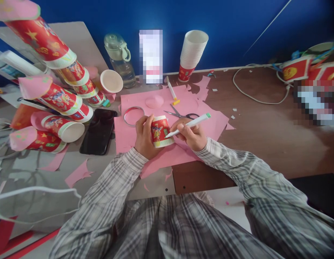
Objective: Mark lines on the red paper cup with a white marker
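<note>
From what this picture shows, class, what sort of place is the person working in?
Probably a craft worktable in a home or classroom. Pink paper with offcuts covers the desk, scissors lie on it, and the left hand holds a red paper cup while the right hand holds a pen to it.

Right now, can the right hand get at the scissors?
Probably yes: the scissors lie uncovered on the pink paper just beyond the right hand, but it holds a pen, so it isn't free.
</note>
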{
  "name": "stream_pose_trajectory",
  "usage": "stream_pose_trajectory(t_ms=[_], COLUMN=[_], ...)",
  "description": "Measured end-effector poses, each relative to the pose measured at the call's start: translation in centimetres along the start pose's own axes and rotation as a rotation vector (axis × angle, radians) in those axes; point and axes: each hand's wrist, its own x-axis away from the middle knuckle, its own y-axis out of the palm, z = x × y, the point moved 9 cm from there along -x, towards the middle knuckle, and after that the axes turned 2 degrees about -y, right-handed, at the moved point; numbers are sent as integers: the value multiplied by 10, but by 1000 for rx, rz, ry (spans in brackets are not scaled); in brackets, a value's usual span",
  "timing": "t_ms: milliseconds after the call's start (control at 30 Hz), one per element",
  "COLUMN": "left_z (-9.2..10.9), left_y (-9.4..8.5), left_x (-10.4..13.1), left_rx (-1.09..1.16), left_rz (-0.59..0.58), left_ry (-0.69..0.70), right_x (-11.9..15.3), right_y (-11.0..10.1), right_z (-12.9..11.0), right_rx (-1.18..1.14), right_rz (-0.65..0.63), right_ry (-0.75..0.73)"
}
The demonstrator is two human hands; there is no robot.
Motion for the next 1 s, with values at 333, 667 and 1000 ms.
stream_pose_trajectory(t_ms=[333,667,1000], left_z=[-1,2,3], left_y=[2,0,-1], left_x=[1,0,-1], left_rx=[16,7,17], left_rz=[-16,-15,-28], left_ry=[17,52,30], right_x=[-1,-4,-3], right_y=[-3,-10,-15], right_z=[2,10,12], right_rx=[7,-80,-102], right_rz=[12,103,161], right_ry=[-40,-36,-51])
